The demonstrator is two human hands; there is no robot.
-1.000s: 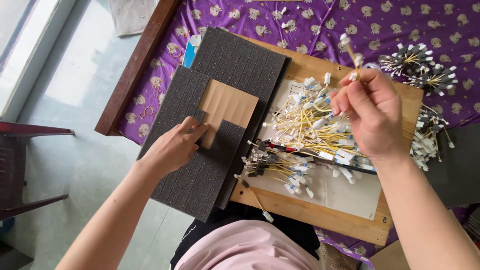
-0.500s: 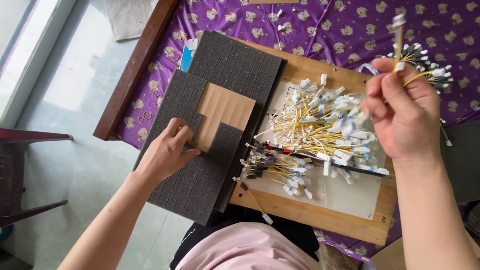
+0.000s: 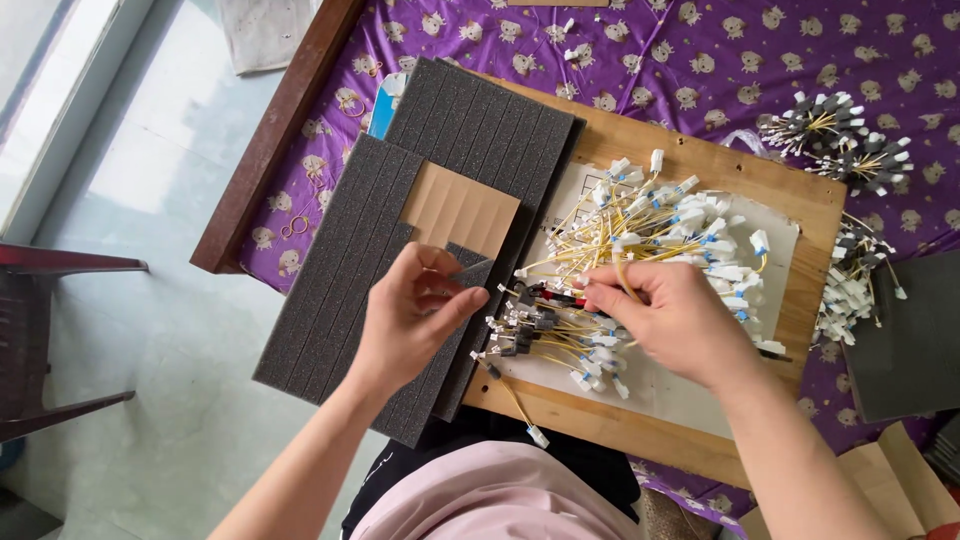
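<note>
The left hand [image 3: 415,315] is pinching a thin strip of dark grey foam [image 3: 470,272] between thumb and fingertips, lifting its corner off the large sheet of dark grey scored foam [image 3: 340,290] that is lying at the left edge of the wooden board [image 3: 700,165]. The right hand [image 3: 680,320] is closing its fingers around a few yellow wires with white plastic connectors [image 3: 625,275], drawing them out of the loose heap of yellow wires with white and blue ends [image 3: 670,225] spread over a white paper sheet [image 3: 690,395] on the board.

A rectangular patch of the foam sheet is already stripped away, baring brown corrugated cardboard [image 3: 468,208] beneath; most of the scored strips are remaining in place, as is the second dark foam sheet [image 3: 480,120] lying under it farther up. Finished work seems to be sitting at the far right: 2 tied bunches of wires with dark and white tips [image 3: 840,135] on the purple patterned cloth [image 3: 640,50], and a further cluster of white connectors [image 3: 850,290] just off the board's right edge.

Judging by this, the job is somewhere in its middle. The loose heap is still large, and a smaller group of wires with black connectors [image 3: 530,325] is lying between the 2 hands, unbundled. Whether the strip is wholly free of the sheet, I cannot tell.
</note>
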